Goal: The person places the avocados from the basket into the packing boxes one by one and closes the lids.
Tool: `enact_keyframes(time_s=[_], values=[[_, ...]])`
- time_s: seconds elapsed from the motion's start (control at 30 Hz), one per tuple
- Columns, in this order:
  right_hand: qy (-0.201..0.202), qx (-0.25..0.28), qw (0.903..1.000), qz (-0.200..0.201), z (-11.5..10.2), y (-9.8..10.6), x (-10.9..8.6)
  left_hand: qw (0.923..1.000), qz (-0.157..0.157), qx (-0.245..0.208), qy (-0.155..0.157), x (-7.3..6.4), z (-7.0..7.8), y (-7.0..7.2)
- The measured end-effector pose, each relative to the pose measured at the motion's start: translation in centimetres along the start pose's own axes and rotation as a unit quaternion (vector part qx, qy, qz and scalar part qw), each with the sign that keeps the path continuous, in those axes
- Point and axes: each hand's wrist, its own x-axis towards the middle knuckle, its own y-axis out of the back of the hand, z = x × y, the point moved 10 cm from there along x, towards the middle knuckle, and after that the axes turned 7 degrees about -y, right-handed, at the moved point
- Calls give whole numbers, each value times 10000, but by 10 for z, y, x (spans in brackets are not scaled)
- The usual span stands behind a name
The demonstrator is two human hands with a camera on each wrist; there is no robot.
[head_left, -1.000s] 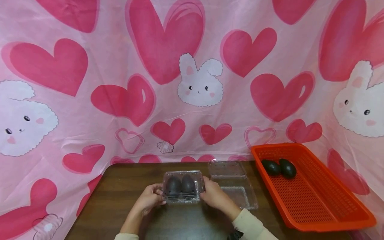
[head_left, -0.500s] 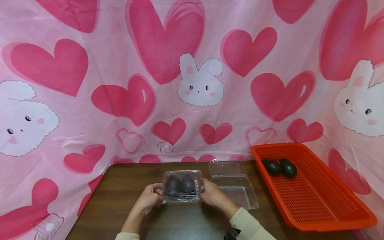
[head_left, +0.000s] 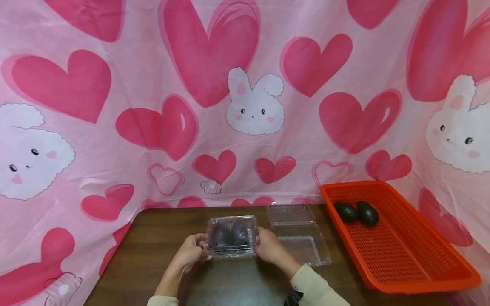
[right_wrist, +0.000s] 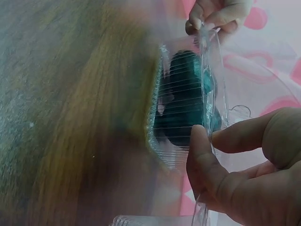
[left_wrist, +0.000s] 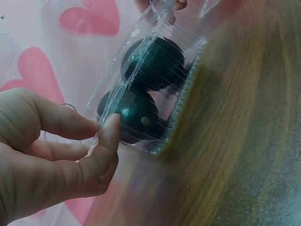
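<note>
Clear box (head_left: 232, 252), R hand (head_left: 272, 247) ptly blocking open box (head_left: 304, 249), basket (head_left: 425, 287) far R

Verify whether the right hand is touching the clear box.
Touching. The right wrist view shows the right hand pinching the clear box by its edge.

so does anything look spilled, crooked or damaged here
Nothing looks spilled or crooked. One small oddity: in the clear box, the dark fruit nearer the left hand has a pale spot that stands out against its skin, though it may just be a stem mark.
</note>
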Motion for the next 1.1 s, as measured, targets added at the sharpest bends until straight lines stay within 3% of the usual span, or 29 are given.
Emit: enact_keyframes(time_s=[0.4,0.7,1.1], values=[[-101,53,9999,39,1,-3,13,9996,211,136,131,9,-1,9],[-394,394,9983,-159,0,-14,35,9983,492,269,181,27,0,30],[-817,1546,9842,-293,-6,-33,58,9941,876,636,22,40,5,56]])
